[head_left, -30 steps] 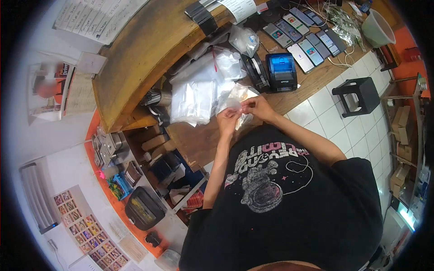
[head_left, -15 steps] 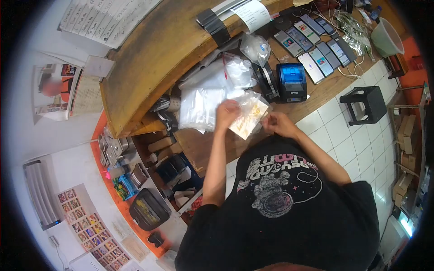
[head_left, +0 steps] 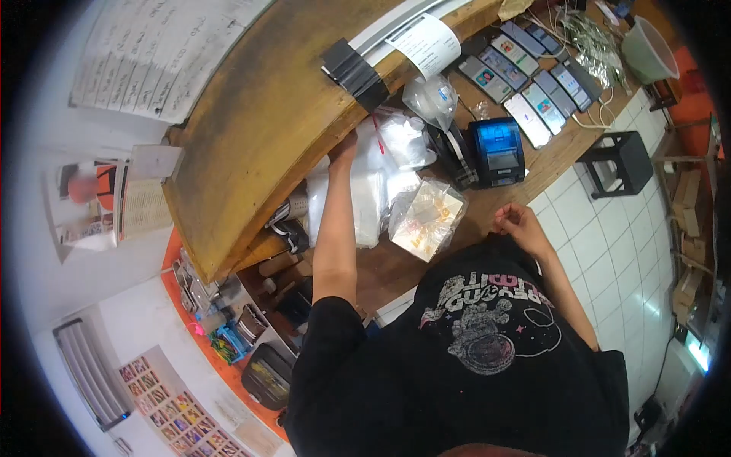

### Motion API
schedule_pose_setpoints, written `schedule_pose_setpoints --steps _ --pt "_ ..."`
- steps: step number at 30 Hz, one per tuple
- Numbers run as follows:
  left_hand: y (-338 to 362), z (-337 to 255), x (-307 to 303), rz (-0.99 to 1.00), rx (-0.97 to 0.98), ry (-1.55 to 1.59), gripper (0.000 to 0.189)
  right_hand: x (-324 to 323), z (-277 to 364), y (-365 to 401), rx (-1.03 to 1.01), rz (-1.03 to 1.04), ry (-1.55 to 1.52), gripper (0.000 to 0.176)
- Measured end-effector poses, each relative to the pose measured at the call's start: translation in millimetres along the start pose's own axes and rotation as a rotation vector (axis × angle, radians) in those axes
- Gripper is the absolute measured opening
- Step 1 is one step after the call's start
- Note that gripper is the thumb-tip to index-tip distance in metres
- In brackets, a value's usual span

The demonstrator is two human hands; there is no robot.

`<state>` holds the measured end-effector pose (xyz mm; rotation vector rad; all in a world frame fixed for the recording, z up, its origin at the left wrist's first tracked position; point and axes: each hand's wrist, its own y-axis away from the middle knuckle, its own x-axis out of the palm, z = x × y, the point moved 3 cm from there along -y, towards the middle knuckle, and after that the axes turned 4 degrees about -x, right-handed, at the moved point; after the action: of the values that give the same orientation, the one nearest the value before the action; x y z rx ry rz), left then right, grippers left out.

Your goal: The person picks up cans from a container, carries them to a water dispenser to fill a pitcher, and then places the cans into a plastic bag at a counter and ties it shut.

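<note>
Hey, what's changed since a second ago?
Both hands let go of the packet, which lies by the plastic bags. The left hand reached forward past them to the ledge, partly hidden there; the right hand drew away to the right. The printer and phones stayed put.

Set behind a shop counter [head_left: 544,164]; carries rows of phones [head_left: 525,122] towards half past one, a blue-lidded printer [head_left: 499,145] at two, clear plastic bags [head_left: 368,207] at the dial's centre; shows a handwritten sheet [head_left: 164,57] towards ten; towards seven, small pictures [head_left: 185,420], perhaps a menu.
</note>
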<state>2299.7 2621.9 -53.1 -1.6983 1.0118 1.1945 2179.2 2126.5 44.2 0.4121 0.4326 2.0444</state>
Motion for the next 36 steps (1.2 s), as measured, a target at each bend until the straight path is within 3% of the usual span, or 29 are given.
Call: schedule_pose_setpoints --steps 2,4,11,15,18,20,25,27,28,30,31,33,36 --pt "4 9 3 0.072 -0.004 0.068 0.062 -3 -4 -5 0.018 -0.016 0.009 0.01" --pt "-2 3 -28 -0.038 -0.113 0.315 0.038 -3 -4 -9 0.036 -0.03 0.021 0.01" --pt "4 11 -46 -0.333 0.233 0.046 0.041 11 -1 -21 0.029 -0.037 -0.001 0.009" --pt "0 14 -26 -0.299 0.312 -0.11 0.042 16 -3 -25 0.055 -0.023 0.016 0.008" --pt "5 5 -30 -0.257 0.36 -0.039 0.038 18 -5 -27 0.032 -0.023 0.056 0.01" --pt "-3 35 3 -0.239 0.353 -0.027 0.038 21 -1 -26 0.007 -0.027 0.022 0.01" --pt "7 1 -48 -0.275 0.398 -0.23 0.042 19 0 -22 -0.005 -0.046 0.03 0.009" --pt "9 -18 -71 0.1 0.056 -0.107 0.053 16 -3 -20 -0.015 -0.056 0.019 0.009" --pt "7 -19 -69 0.097 0.061 -0.106 0.053 15 -4 -19 -0.015 -0.045 0.018 0.009" --pt "9 -23 -76 -0.294 0.295 0.189 0.05 15 -4 -17 -0.016 -0.038 0.014 0.008" --pt "11 -21 -73 -0.294 0.299 0.189 0.05 15 -3 -16 -0.006 -0.047 0.013 0.008" --pt "15 -5 -68 -0.151 -0.064 0.222 0.05 15 -2 -16 -0.001 -0.057 0.011 0.008" --pt "29 -26 -93 -0.044 -0.195 -0.018 0.044 15 0 -17 -0.029 -0.042 0.008 0.008"
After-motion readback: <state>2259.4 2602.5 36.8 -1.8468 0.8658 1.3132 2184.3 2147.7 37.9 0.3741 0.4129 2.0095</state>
